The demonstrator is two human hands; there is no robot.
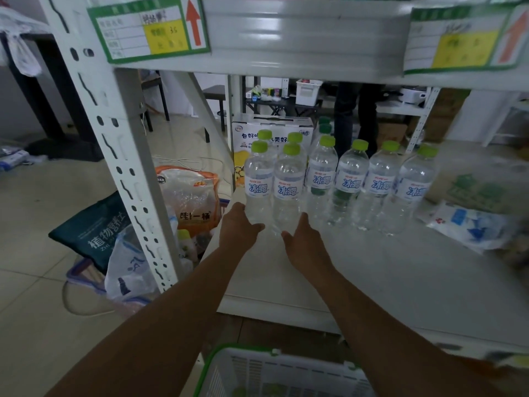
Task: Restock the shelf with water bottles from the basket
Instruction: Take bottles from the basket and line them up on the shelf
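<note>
Several clear water bottles with green caps and blue-white labels stand on the white shelf (357, 276). My left hand (239, 227) grips the base of the front-left bottle (259, 181), its thumb across the front. My right hand (303, 239) grips the base of the neighbouring bottle (289, 187), fingers on its right side. Both bottles stand upright on the shelf, touching each other. Further bottles (380, 184) line up to the right, and more stand behind. The white basket (217, 365) with a green rim sits below my arms at the bottom edge; its contents are blurred.
A printed carton (272, 130) stands behind the bottles. A plastic bag (469, 224) lies on the shelf at right. The upper shelf (300, 38) with price labels hangs low overhead. The perforated post (126, 167) and bags on the floor (189, 196) are at left. A person's legs (355, 116) stand behind the rack.
</note>
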